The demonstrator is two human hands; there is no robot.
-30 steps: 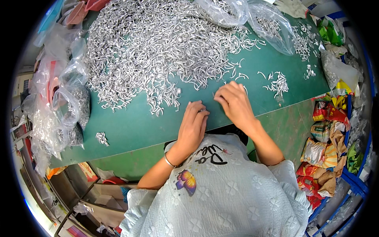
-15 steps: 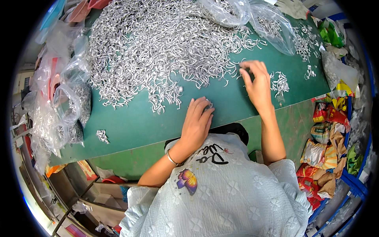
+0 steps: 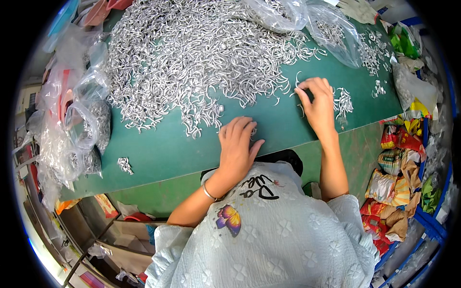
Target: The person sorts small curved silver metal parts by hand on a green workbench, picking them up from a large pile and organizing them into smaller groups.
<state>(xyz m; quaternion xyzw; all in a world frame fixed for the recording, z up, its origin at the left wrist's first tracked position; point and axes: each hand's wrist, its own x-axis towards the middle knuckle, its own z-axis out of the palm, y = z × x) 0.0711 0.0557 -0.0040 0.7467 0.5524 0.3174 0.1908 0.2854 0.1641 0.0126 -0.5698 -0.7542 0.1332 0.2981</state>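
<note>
At the left of the green table (image 3: 158, 165) stand plastic bags (image 3: 98, 122), and near them lies a small cluster (image 3: 125, 165) of metal pieces. The big heap (image 3: 201, 57) spreads further back. The left hand (image 3: 236, 144) bends its fingers over the table, thumb apart; whether it grips something, I cannot tell. The right hand (image 3: 317, 101) has thumb and forefinger close together beside a curved piece (image 3: 298, 78); its grip is also unclear. Next to it lies a small pile (image 3: 343, 102).

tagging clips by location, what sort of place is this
Likely a workshop or small factory room: a large heap of curved silvery pieces spreads over a green table, clear plastic bags with silvery contents sit at its left end, and blue racking stands at the right.
</note>
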